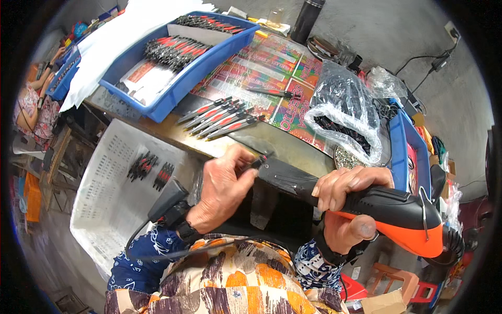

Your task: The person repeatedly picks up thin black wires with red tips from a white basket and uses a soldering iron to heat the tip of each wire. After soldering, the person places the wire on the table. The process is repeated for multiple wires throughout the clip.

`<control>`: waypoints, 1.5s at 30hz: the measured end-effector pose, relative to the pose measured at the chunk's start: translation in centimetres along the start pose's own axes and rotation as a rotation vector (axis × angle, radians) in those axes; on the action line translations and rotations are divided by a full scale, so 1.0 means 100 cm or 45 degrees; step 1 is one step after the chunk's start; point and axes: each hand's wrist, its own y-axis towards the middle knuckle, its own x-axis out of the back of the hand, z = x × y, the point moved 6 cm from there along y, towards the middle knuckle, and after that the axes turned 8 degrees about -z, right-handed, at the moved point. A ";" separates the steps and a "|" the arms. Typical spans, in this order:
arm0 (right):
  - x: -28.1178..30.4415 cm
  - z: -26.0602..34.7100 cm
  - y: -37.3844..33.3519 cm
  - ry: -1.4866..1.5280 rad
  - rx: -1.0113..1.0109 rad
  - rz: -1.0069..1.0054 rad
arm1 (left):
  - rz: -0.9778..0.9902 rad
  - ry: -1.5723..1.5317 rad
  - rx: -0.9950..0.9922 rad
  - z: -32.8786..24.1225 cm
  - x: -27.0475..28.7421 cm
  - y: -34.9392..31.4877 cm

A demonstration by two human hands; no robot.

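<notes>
In the middle, my left hand (225, 183) is closed, with thumb and fingers pinching a small dark pen-shaped tool (259, 160); most of it is hidden by the fingers. My right hand (348, 193) wraps round an orange-and-black power tool (402, 220), thumb below and fingers over the top. The power tool's long black front end (293, 178) points left, with its tip close to the piece in my left hand. Just beyond my left hand, several red, black and grey pen-shaped tools (219, 119) lie side by side on the table.
A blue tray (157, 107) of similar tools stands at the far left. Below it is a white perforated basket (107, 183) holding two small bundles. A clear plastic bag (342, 99) of dark parts sits beside another blue tray (400, 141). Another person (34, 107) works at the left edge.
</notes>
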 end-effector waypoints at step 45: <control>0.051 0.001 0.002 -0.236 -0.010 -0.287 | 0.123 1.196 -0.845 0.005 -0.125 0.160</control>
